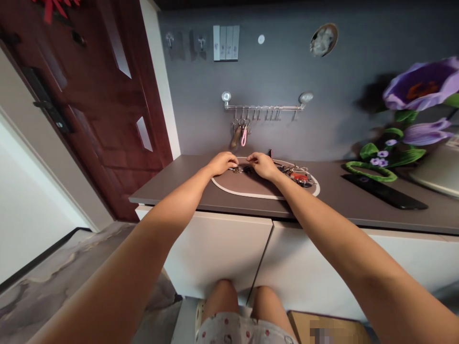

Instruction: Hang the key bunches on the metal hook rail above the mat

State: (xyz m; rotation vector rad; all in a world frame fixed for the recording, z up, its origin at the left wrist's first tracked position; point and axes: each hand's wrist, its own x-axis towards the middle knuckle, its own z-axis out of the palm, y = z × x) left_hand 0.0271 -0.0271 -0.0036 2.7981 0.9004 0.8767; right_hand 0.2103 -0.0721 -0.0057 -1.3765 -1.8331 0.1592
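My left hand and my right hand hover close together over an oval dark mat with a white rim. Between them lies a small bunch of metal keys, and the fingertips of both hands are at or just above it. The picture is too small to tell whether either hand grips it. To the right of my right hand, a heap of keys and key fobs with a red tag lies on the mat.
The mat lies on a grey-brown countertop above white cabinet doors. A wall rail with hooks holds keys and a pink strap. A black flat slab and a green loop lie on the right. A dark red door stands left.
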